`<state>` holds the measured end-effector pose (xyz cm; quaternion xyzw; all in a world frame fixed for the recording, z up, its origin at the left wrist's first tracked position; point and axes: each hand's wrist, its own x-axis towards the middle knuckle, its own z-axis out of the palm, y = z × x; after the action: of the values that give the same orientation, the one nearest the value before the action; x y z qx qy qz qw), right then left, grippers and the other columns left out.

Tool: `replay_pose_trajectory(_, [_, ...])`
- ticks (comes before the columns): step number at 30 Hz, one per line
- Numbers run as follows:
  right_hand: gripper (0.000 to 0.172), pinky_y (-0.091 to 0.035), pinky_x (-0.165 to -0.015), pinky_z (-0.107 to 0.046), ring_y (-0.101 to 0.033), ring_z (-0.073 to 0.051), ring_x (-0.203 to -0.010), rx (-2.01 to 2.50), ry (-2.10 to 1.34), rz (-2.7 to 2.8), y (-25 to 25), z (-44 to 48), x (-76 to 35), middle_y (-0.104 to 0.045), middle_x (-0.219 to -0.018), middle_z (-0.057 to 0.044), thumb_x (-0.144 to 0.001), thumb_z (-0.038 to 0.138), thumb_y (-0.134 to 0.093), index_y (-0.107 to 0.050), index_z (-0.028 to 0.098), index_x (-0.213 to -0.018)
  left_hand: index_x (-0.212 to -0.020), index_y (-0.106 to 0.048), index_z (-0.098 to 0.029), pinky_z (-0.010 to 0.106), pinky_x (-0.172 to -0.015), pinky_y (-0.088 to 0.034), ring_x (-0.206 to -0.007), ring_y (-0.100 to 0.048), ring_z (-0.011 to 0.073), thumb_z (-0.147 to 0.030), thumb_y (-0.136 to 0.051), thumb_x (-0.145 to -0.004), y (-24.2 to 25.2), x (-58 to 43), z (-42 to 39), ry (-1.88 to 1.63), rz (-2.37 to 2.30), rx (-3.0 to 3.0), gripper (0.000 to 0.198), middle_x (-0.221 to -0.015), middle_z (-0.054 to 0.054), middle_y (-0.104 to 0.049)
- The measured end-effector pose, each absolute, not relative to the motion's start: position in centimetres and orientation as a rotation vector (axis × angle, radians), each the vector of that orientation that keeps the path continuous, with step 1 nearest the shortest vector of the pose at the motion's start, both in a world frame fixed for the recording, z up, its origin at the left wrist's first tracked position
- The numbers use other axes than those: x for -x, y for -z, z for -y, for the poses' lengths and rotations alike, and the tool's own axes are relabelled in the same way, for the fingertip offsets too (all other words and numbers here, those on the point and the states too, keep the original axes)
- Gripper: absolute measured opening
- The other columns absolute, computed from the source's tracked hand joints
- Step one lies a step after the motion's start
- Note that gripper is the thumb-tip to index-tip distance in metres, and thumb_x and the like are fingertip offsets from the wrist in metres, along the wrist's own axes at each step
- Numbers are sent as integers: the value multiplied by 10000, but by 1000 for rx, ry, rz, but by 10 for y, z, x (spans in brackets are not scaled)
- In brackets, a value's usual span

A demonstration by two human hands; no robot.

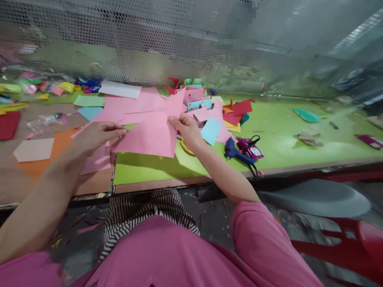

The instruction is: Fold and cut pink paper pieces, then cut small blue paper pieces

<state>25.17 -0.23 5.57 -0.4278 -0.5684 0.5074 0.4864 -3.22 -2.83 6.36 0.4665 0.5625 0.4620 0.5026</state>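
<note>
A pink sheet of paper (149,135) is held up in front of me, slightly above the table. My right hand (187,125) pinches its right side between thumb and fingers. At the sheet's left edge, the fingertips of my left hand (100,135) are pinched together on the paper. More pink paper (131,104) lies flat behind the held sheet. Just below my right hand, a yellow-handled tool (187,148) is partly hidden by the hand and wrist. A light blue paper piece (211,130) lies to the right of that hand.
A blue glue gun (236,151) and a purple device (251,148) lie near the front edge. Folded coloured paper pieces (197,104) stand at the back. Orange paper (61,145) lies left, a teal leaf-shaped piece (307,115) right. A grey stool seat (317,197) adjoins the table.
</note>
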Motion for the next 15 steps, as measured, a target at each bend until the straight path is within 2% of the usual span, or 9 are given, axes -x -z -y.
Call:
replay_pose_trajectory(2, [497,-420,-603,-256,-516,-118,-657,1049,-1269,1359,-55,2,-250,-538,-709,42,-757,672,-800,-559,238,-760,-712,-796,-163,216,-758,-470,-763,-650,164,-33,-771,-806,-68,32,25,-1012,-1436,-1186,162,-755,60,-780])
replay_pose_trajectory(6, [473,-399,-571,-238,-505,-105,-623,1061,-1300,1328,-55,2,-247,-552,-687,46,-800,630,-792,-551,228,-730,-734,-799,-166,295,-853,-509,-833,-698,214,-150,-713,-882,-70,29,22,-900,-1474,-1259,172,-803,100,-775])
replay_pose_trajectory(9, [472,-401,-551,-222,-517,-96,-613,1030,-1349,1294,-57,2,-246,-594,-677,47,-750,609,-841,-578,219,-707,-776,-791,-197,341,-860,-517,-858,-692,236,-285,-792,-798,-67,29,22,-770,-1457,-1345,91,-842,76,-779])
replay_pose_trajectory(12, [467,-451,-570,-224,-569,-108,-625,982,-1394,1266,-57,2,-244,-622,-655,48,-712,606,-869,-604,223,-699,-795,-764,-206,364,-912,-492,-897,-661,221,-393,-821,-690,-64,30,23,-676,-1409,-1437,222,-871,42,-781])
replay_pose_trajectory(15, [462,-490,-592,-237,-604,-119,-635,979,-1405,1270,-56,1,-243,-632,-641,53,-717,605,-866,-589,238,-683,-804,-745,-200,394,-940,-476,-916,-649,221,-429,-779,-652,-64,30,23,-653,-1412,-1459,277,-877,40,-782])
